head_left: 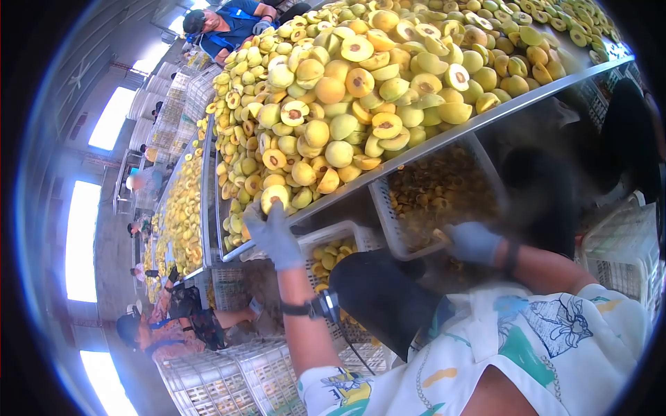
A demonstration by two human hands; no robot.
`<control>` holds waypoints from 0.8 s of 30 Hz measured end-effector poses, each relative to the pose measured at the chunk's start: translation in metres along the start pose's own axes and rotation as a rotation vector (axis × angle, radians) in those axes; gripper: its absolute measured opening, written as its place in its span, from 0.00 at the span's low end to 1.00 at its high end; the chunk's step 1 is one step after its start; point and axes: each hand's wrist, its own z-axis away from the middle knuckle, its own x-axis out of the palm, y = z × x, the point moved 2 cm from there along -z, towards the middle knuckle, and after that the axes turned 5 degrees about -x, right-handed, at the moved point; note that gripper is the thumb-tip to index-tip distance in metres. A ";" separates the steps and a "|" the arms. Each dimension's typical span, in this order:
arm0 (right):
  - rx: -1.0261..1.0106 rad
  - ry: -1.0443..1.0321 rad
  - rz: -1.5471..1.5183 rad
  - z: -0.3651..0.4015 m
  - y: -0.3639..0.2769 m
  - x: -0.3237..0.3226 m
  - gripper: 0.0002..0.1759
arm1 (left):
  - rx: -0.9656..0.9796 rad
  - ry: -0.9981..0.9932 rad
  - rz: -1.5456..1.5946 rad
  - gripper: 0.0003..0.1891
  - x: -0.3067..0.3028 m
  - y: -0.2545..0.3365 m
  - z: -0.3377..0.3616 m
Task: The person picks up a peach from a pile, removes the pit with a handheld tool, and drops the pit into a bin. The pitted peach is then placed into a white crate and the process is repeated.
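Note:
My left hand (276, 239), in a grey glove, is at the near edge of a heap of yellow peaches (340, 125), many of them cut in half. Its fingers are closed on a peach half (275, 198) whose brown centre faces up. My right hand (474, 243), gloved as well, is lower down beside a white crate (385, 211) of brown pits or scraps (437, 187). A small tan piece (441, 236) shows at its fingertips, too blurred to name. Between my hands and below the table edge, another crate (354, 232) holds yellow fruit halves (333, 256).
The metal table rim (416, 154) runs diagonally in front of me. A person in blue (232, 28) works across the heap. Another person (184, 333) sits at the left by stacked white crates (243, 378). More crates (619, 249) stand at my right.

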 end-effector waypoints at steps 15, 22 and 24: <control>-0.237 0.356 0.001 0.030 -0.040 -0.061 0.19 | -0.956 -0.436 0.792 0.19 0.119 0.000 0.184; -0.158 0.250 0.108 0.021 -0.037 -0.056 0.16 | -0.752 -0.485 0.520 0.21 0.124 -0.006 0.192; -0.158 0.246 0.114 0.020 -0.036 -0.054 0.16 | -0.761 -0.450 0.512 0.20 0.127 -0.001 0.193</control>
